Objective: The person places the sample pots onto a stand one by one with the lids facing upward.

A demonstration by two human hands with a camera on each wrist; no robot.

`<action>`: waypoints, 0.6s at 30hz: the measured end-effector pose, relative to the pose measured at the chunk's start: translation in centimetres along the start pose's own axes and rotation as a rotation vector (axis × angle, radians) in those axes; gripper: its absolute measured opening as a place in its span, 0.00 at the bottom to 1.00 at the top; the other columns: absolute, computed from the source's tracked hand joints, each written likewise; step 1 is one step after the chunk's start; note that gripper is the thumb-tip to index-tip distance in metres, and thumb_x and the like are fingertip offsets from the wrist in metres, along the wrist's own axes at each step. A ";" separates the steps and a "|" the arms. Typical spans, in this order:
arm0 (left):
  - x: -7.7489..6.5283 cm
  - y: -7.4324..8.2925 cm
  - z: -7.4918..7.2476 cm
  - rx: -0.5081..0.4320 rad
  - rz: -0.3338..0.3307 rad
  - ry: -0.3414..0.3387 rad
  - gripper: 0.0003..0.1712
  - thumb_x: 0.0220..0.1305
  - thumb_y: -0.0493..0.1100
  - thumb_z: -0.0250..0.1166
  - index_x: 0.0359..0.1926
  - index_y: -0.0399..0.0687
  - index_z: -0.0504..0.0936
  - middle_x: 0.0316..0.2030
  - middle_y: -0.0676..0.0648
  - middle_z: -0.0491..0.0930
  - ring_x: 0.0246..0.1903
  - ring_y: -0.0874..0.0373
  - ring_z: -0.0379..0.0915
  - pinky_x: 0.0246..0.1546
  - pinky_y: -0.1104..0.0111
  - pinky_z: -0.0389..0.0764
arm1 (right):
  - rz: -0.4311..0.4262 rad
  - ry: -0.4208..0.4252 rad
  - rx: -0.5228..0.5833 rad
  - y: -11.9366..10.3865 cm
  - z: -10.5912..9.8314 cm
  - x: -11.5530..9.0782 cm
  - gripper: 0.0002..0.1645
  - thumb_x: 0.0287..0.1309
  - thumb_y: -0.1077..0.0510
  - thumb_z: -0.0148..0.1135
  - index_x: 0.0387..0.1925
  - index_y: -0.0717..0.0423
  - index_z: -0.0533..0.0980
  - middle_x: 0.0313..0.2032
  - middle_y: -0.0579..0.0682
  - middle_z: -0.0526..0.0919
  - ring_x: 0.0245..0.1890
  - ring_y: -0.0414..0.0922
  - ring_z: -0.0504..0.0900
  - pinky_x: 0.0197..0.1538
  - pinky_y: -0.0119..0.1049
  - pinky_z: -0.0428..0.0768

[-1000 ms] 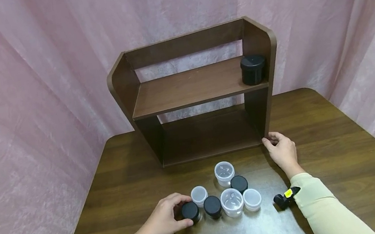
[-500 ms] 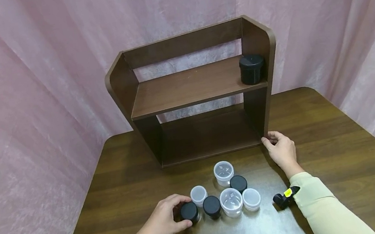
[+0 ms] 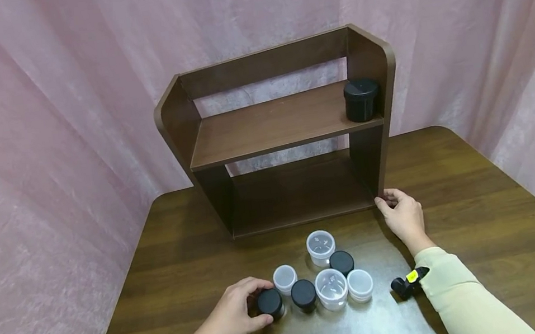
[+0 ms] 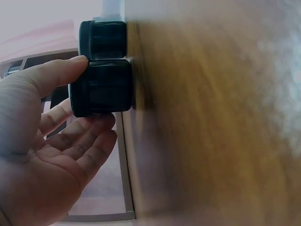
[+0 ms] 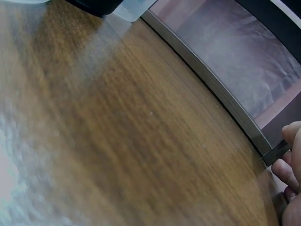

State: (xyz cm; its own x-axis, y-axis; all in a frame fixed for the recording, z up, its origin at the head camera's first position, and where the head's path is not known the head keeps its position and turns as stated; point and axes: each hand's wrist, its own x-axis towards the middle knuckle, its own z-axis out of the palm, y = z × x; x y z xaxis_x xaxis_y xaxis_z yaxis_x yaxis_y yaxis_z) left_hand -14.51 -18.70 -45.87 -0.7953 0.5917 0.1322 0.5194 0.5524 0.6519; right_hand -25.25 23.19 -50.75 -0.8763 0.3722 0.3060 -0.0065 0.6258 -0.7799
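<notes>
My left hand (image 3: 233, 313) holds a small black-lidded jar (image 3: 270, 303) between thumb and fingers, at the left end of a cluster of jars on the table. In the left wrist view the thumb lies against the lid's edge, and the fingers reach beneath the jar (image 4: 101, 88). Farther back, my right hand (image 3: 402, 217) grips the lower right front corner of a brown two-tier shelf (image 3: 272, 127). Only part of this hand (image 5: 291, 165) shows at the edge of the right wrist view, thumb and fingertips at the corner.
Beside the held jar stand another black-lidded jar (image 3: 303, 295), a small clear jar (image 3: 285, 280), two larger clear tubs (image 3: 331, 289) (image 3: 321, 247), a white-lidded jar (image 3: 360, 285) and a black lid (image 3: 342, 262). A bigger black jar (image 3: 361, 100) sits on the upper tier, right end.
</notes>
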 end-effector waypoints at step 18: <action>0.3 1.9 -3.1 0.012 0.001 0.143 0.31 0.44 0.37 0.78 0.51 0.49 0.77 0.40 0.59 0.79 0.40 0.64 0.77 0.43 0.66 0.80 | 0.000 -0.006 0.001 0.1 0.1 -0.1 0.20 0.63 0.48 0.60 0.49 0.57 0.79 0.42 0.58 0.85 0.44 0.54 0.82 0.47 0.49 0.73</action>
State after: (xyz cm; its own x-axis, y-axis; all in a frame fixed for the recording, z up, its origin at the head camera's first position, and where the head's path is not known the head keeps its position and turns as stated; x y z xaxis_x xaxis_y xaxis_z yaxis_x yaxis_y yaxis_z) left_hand -14.71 -19.35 -42.24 -0.8309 0.5028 0.2383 0.5230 0.5598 0.6427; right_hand -25.23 23.21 -50.90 -0.8790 0.3682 0.3029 -0.0069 0.6253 -0.7803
